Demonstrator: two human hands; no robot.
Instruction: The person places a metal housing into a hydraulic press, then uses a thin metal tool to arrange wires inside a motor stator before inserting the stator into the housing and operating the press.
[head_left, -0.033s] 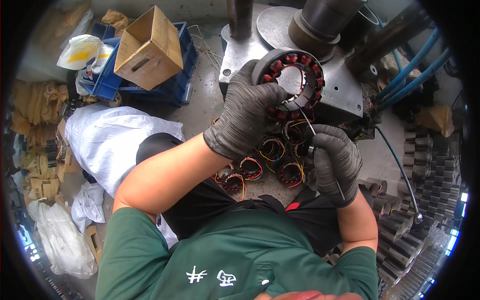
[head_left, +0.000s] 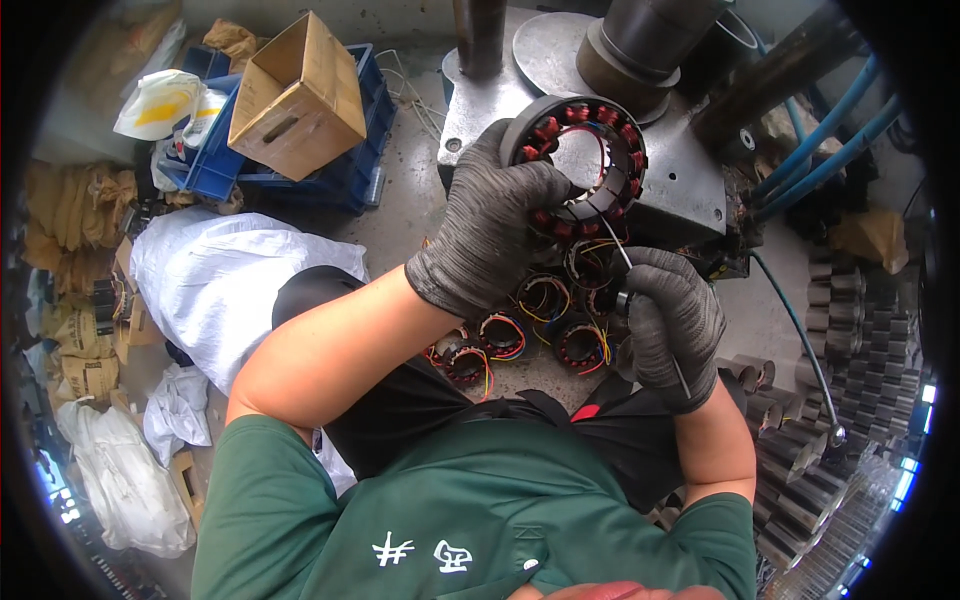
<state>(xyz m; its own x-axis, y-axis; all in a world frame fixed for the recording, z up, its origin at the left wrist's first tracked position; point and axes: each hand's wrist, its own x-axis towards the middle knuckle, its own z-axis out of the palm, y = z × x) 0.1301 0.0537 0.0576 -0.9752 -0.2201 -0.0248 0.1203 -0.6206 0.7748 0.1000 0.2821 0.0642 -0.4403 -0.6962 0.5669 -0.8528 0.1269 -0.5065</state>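
The left hand [head_left: 490, 225] grips a stator [head_left: 585, 165] by its rim; just below, the right hand [head_left: 672, 325] holds a thin tool [head_left: 618, 250] touching its windings.

A single fisheye camera on the person's head looks steeply down, close over both gloved hands. The left hand [head_left: 490, 225] and right hand [head_left: 670, 325] sit just above centre, the person's own green shirt [head_left: 440, 510] below them; straight edges bend toward the rim.
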